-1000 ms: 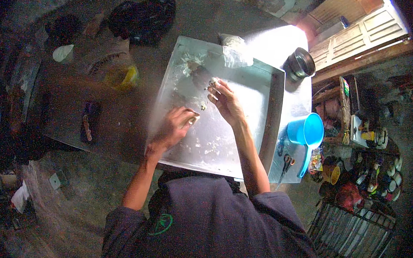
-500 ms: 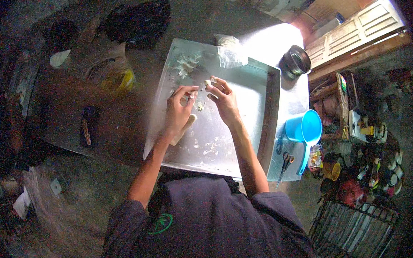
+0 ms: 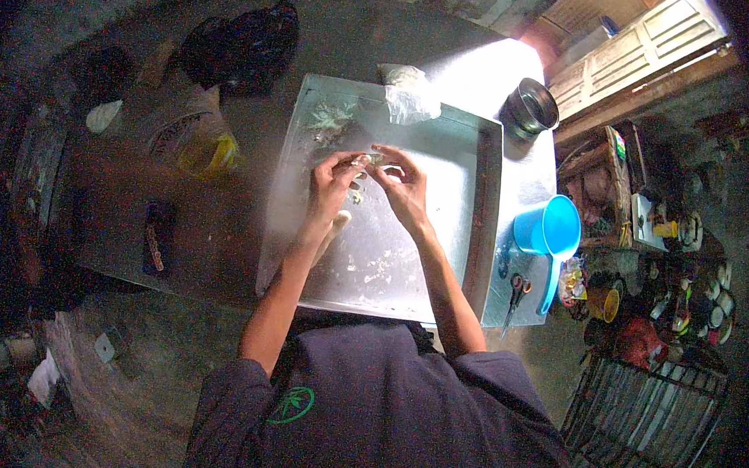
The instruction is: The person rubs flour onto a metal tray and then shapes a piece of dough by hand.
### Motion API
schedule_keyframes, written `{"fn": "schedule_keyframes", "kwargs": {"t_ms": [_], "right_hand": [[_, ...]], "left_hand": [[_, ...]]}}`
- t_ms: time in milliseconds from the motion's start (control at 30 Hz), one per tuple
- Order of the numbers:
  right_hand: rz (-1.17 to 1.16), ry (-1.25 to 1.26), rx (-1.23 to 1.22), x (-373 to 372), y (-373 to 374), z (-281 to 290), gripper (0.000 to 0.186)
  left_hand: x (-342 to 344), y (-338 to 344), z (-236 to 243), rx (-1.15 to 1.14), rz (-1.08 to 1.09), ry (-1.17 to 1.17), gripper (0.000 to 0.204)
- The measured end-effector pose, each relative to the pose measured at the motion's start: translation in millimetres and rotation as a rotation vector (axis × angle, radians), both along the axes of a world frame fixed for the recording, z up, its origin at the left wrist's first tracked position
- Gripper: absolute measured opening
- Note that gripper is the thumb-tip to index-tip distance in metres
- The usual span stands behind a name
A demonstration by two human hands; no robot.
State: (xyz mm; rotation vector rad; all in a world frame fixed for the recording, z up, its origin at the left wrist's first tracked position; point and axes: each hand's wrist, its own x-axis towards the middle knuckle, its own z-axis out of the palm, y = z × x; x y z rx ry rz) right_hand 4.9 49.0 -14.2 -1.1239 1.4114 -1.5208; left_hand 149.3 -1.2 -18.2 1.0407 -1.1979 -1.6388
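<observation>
Over a large metal tray (image 3: pixel 360 299), my two hands meet at the fingertips. Bent and closed, the fingers of my left hand (image 3: pixel 329 191) pinch a small pale lump (image 3: pixel 372 160), which looks soft like dough. My right hand (image 3: pixel 407 193) grips the same lump from the other side, thumb and fingers curled. Most of the lump is hidden by the fingers. Small greenish-white crumbs (image 3: pixel 357 196) lie just below the hands. A longer pale piece (image 3: pixel 337 222) shows beside my left wrist. Farther back, a patch of whitish powder (image 3: pixel 332 118) is spread on the tray.
A clear plastic bag of white stuff (image 3: pixel 409 94) rests on the tray's far edge. To the right are a dark round pan (image 3: pixel 531 107), a blue dipper (image 3: pixel 551 228) and scissors (image 3: pixel 516 296). A black plastic bag (image 3: pixel 240 47) and a yellow bag (image 3: pixel 208 152) lie left.
My hands, slightly apart before, have come together at the fingertips. The pale lump that was in my right fingers is now held between both hands.
</observation>
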Motion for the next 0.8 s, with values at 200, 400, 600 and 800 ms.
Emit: {"fn": "schedule_keyframes", "kwargs": {"t_ms": [200, 400, 600, 800], "right_hand": [[-0.086, -0.066, 0.045, 1.5, 2.7, 2.1, 0.031], [0.045, -0.295, 0.240, -2.2, 9.4, 10.0, 0.035], [0.033, -0.308, 0.269, -0.2, 3.9, 12.2, 0.037], [0.018, 0.065, 0.238, 0.2, -29.1, -25.8, 0.037]], "left_hand": [[-0.6, 1.9, 1.0, 0.012, 0.007, 0.084, 0.024], [-8.3, 5.7, -2.6, -0.358, 0.121, -0.109, 0.024], [-4.9, 9.3, 1.7, -0.512, 0.109, -0.258, 0.030], [33.8, 18.1, 4.8, -0.614, 0.069, -0.477, 0.028]]}}
